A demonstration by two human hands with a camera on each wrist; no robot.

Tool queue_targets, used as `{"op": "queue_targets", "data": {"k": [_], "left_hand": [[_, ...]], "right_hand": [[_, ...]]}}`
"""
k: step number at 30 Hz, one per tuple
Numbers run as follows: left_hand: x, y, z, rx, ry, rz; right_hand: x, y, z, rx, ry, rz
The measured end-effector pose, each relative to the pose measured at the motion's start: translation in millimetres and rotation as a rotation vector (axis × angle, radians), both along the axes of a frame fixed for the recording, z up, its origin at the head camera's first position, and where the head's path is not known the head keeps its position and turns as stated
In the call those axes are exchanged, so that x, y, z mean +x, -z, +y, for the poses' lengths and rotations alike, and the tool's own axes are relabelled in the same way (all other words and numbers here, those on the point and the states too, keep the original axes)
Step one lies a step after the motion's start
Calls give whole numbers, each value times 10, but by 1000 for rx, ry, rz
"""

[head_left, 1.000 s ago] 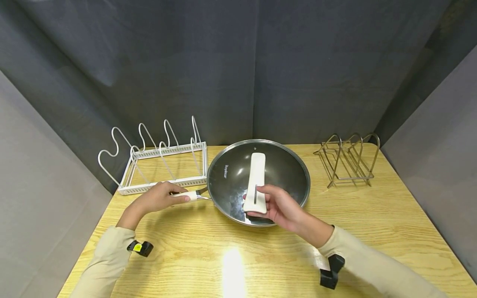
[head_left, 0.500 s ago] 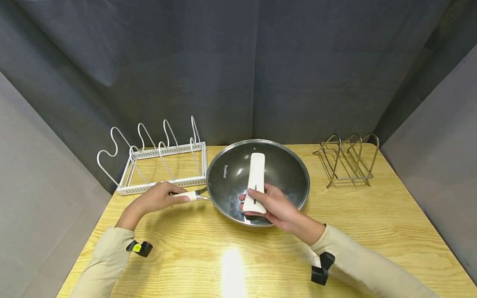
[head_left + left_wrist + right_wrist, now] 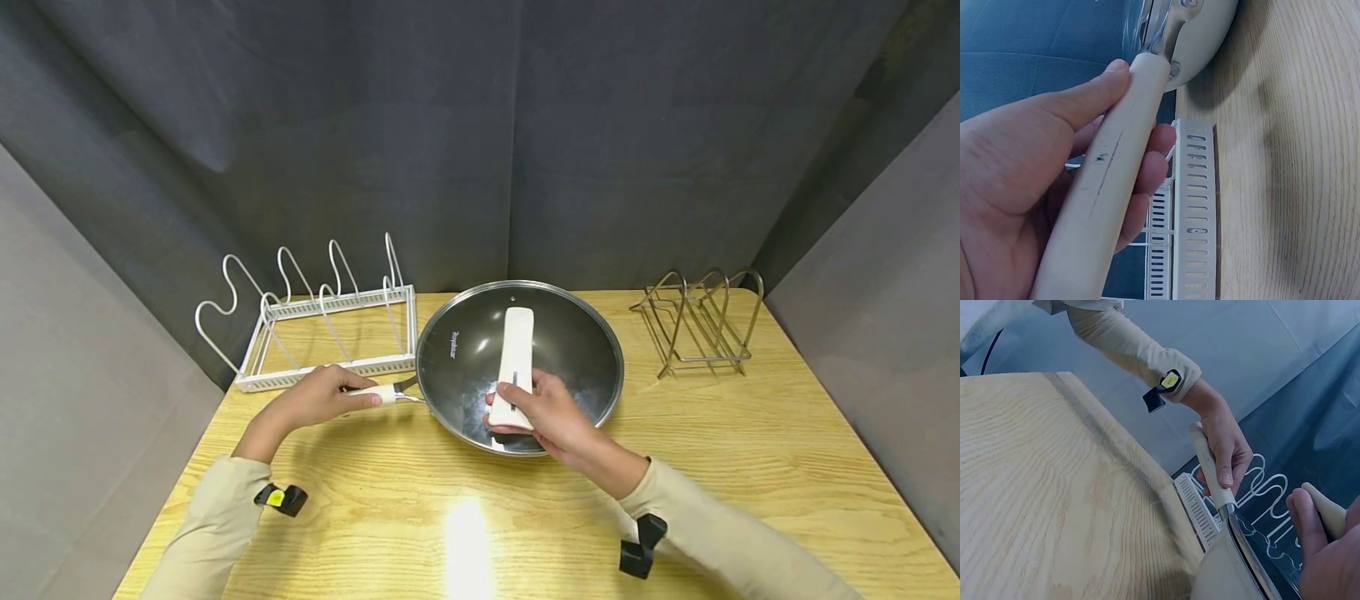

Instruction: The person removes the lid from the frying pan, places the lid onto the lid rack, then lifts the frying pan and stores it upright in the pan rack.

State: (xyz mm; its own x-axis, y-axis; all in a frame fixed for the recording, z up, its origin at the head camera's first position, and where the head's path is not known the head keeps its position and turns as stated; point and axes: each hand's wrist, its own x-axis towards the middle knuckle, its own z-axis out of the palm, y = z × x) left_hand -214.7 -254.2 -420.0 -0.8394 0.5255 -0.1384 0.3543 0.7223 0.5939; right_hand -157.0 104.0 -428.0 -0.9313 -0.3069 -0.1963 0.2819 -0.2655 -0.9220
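Observation:
A pan with a dark glass lid (image 3: 577, 342) rests on the wooden table. My left hand (image 3: 318, 396) grips the pan's cream handle (image 3: 1104, 169); in the left wrist view the fingers curl round it from beneath and the thumb lies along its side. My right hand (image 3: 558, 417) holds the near end of the lid's long cream handle (image 3: 517, 342), thumb on top, fingertips showing past its left edge. The lid sits on the pan's rim. In the right wrist view the pan's cream outer wall (image 3: 1225, 569) shows below the lid's edge.
A white wire rack (image 3: 367, 365) stands left of the pan, just behind my left hand. Farther right, a bronze-coloured wire rack (image 3: 708, 360) stands near the table's back edge. A grey curtain (image 3: 450, 150) hangs behind the table (image 3: 375, 517).
My right hand has shifted slightly left, and its thumb has come down onto the top of the lid's handle. The left hand, pan and lid have hardly moved.

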Motion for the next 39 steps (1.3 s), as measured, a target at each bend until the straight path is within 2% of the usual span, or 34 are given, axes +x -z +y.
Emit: {"op": "queue_targets", "data": {"k": [18,39], "left_hand": [[5,-7,17,4,20,11],[6,-1,2,3,10,16]], "right_hand": [[29,10,-25,-8,59,20],[22,25,-29,-12,61,31]]}}
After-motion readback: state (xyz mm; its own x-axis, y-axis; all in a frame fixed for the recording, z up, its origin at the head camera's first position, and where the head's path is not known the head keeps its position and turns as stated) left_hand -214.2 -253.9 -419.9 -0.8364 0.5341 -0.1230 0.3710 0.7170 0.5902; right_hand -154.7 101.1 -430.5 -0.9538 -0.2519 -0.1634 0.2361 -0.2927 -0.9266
